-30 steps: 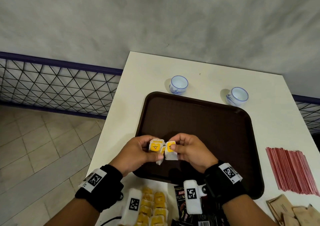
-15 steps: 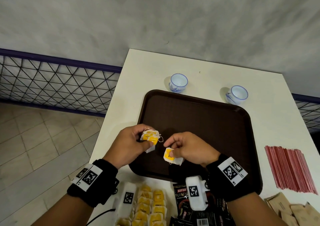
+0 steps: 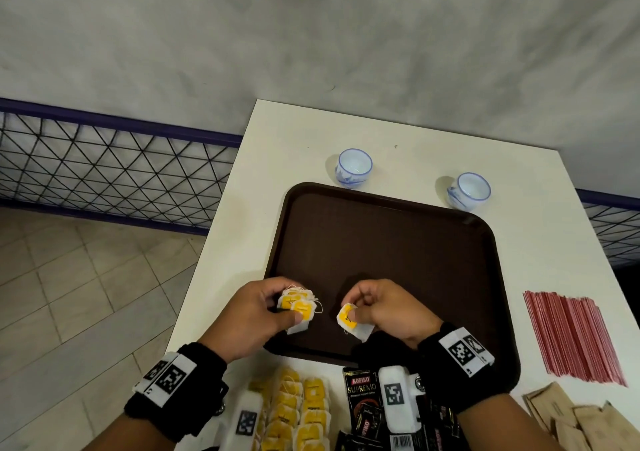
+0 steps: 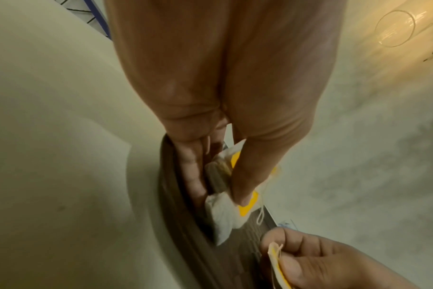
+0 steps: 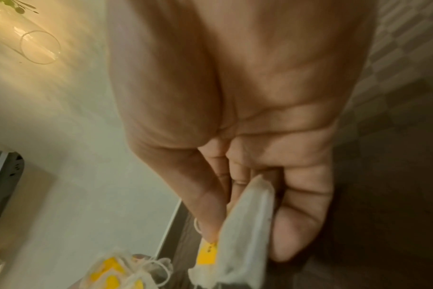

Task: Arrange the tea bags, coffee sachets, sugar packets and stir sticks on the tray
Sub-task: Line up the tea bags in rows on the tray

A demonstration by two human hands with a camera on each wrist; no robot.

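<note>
Lower centre: left hand [image 3: 258, 312] gripped a tea-bag bundle [image 3: 298, 307]; right hand [image 3: 384, 308] pinched one tea bag [image 3: 351, 322] (hands apart) over the brown tray [image 3: 398, 243].

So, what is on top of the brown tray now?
Nothing lies on the brown tray where it shows. Both hands are over its near edge: the left hand holds several tea bags, the right hand one tea bag. The part beneath them is hidden.

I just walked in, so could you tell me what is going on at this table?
A person is sorting tea bags over the brown tray. The left hand grips a small bunch of tea bags; the right hand pinches a single tea bag. Nothing lies on the tray yet; the stir sticks lie beside it on the table.
</note>
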